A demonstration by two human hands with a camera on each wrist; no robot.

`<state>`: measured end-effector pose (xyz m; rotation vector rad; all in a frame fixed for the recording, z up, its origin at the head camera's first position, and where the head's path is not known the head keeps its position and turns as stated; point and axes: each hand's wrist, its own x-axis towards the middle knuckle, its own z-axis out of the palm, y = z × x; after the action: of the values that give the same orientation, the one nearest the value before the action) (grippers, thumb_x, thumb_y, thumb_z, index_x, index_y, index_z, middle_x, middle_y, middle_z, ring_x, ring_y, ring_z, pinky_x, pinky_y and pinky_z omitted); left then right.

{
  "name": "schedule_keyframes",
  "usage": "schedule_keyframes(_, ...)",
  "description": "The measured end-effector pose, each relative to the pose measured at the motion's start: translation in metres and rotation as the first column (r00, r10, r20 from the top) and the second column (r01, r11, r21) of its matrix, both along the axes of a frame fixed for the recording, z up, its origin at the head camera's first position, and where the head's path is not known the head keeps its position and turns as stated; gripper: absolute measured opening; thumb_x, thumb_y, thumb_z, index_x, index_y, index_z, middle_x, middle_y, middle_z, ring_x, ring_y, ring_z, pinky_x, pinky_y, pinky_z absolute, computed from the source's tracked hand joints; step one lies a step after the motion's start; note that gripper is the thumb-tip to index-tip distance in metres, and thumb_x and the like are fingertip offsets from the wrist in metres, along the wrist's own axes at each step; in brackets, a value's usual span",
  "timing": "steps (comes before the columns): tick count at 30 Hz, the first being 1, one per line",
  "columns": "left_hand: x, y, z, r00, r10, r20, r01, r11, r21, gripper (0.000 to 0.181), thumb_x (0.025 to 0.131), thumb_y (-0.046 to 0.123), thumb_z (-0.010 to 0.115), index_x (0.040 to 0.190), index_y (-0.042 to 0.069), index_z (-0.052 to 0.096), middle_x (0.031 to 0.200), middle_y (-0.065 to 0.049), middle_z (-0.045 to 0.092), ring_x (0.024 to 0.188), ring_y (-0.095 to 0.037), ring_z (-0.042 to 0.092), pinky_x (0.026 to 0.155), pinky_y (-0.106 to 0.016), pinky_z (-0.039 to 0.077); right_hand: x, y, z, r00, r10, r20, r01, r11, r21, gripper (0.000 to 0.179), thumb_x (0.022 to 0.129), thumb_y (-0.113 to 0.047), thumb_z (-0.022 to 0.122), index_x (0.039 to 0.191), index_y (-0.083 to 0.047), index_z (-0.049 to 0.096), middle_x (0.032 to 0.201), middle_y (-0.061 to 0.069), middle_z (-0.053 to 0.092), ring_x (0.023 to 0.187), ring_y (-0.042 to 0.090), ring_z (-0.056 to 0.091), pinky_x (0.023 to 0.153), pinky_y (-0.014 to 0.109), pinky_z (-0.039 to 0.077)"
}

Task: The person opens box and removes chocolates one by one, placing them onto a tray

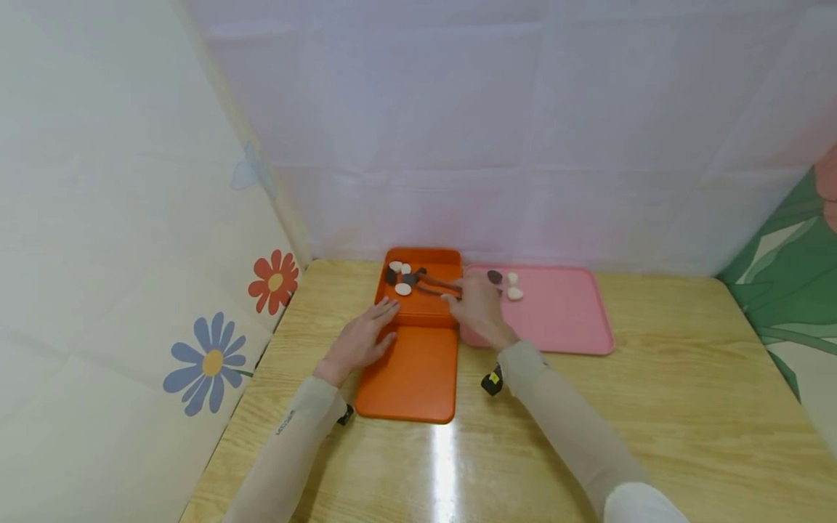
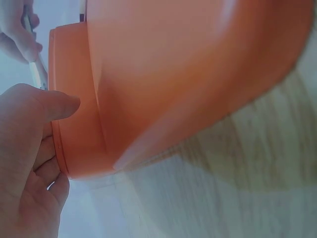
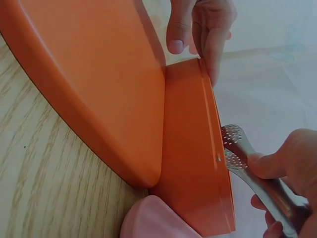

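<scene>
An orange box [image 1: 426, 319] stands unfolded, its flat lid [image 1: 408, 374] lying toward me. My left hand [image 1: 361, 341] rests its fingers against the box's front left corner, the thumb by the front wall. My right hand [image 1: 479, 308] grips metal tongs [image 3: 262, 186] between thumb and fingers at the box's right side. The perforated tong ends reach over the rim in the right wrist view. In the head view they extend to a dark piece [image 1: 410, 279] in the box. Beside it lie white pieces [image 1: 403, 289] and another dark piece [image 1: 391, 276].
A pink tray [image 1: 562, 319] adjoins the box on the right. On it are a dark oval piece [image 1: 495, 277] and two white pieces [image 1: 515, 293]. White cloth [image 1: 425, 145] hangs behind the wooden table [image 1: 680, 392], and a flowered cloth [image 1: 131, 290] hangs at the left.
</scene>
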<state>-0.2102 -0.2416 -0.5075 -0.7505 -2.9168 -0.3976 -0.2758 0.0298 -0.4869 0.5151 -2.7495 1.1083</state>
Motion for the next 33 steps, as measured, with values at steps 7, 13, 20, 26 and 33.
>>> schedule_keyframes(7, -0.001, -0.001, 0.000, 0.999, 0.014, 0.030, -0.013, 1.000, -0.015, 0.062, 0.105, 0.018, 0.070, 0.160, 0.002, 0.047, 0.166, -0.017, 0.046, 0.158, -0.034, 0.039, 0.125, -0.054, 0.039, -0.004, -0.011, -0.003, 1.000, 0.009, -0.023, -0.007, 0.996, 0.084, 0.030, 0.095, -0.024, 0.083, 0.119, -0.007, 0.082, 0.096, 0.006, 0.073, 0.076, 0.020, 0.057, 0.066, 0.031, 0.047)
schedule_keyframes(13, -0.001, 0.000, 0.000, 0.999, 0.014, 0.030, -0.014, 1.000, -0.005, 0.062, 0.105, 0.018, 0.071, 0.160, 0.003, 0.047, 0.166, -0.016, 0.046, 0.158, -0.034, 0.039, 0.125, -0.054, 0.039, -0.009, -0.019, -0.008, 0.999, 0.012, -0.046, -0.003, 0.980, 0.197, 0.032, 0.098, -0.031, 0.080, 0.120, -0.007, 0.083, 0.103, 0.007, 0.074, 0.086, 0.021, 0.061, 0.073, 0.033, 0.050)
schedule_keyframes(20, 0.000, 0.000, 0.000, 0.999, 0.024, 0.031, -0.023, 1.000, -0.009, 0.062, 0.105, 0.019, 0.071, 0.160, 0.004, 0.048, 0.166, -0.015, 0.047, 0.157, -0.034, 0.040, 0.123, -0.055, 0.041, -0.009, -0.027, -0.009, 0.995, 0.024, -0.096, 0.004, 0.960, 0.281, 0.032, 0.097, -0.031, 0.081, 0.118, -0.007, 0.083, 0.106, 0.009, 0.074, 0.093, 0.025, 0.066, 0.074, 0.038, 0.058)
schedule_keyframes(26, -0.001, 0.001, 0.000, 0.999, 0.023, 0.034, -0.022, 1.000, -0.011, 0.062, 0.104, 0.019, 0.071, 0.160, 0.003, 0.048, 0.166, -0.015, 0.047, 0.158, -0.034, 0.040, 0.124, -0.054, 0.041, -0.010, -0.031, -0.013, 0.992, 0.054, -0.118, -0.019, 0.961, 0.278, 0.028, 0.096, -0.024, 0.081, 0.118, -0.006, 0.083, 0.107, 0.011, 0.075, 0.094, 0.025, 0.067, 0.081, 0.039, 0.060)
schedule_keyframes(33, -0.001, -0.001, -0.001, 1.000, 0.019, 0.016, -0.018, 1.000, -0.008, 0.061, 0.104, 0.018, 0.071, 0.159, 0.002, 0.050, 0.165, -0.016, 0.048, 0.157, -0.034, 0.040, 0.125, -0.053, 0.040, -0.010, -0.042, -0.015, 0.984, 0.050, -0.173, 0.011, 0.944, 0.331, 0.023, 0.095, -0.025, 0.082, 0.110, -0.008, 0.085, 0.101, 0.010, 0.074, 0.094, 0.026, 0.068, 0.080, 0.042, 0.061)
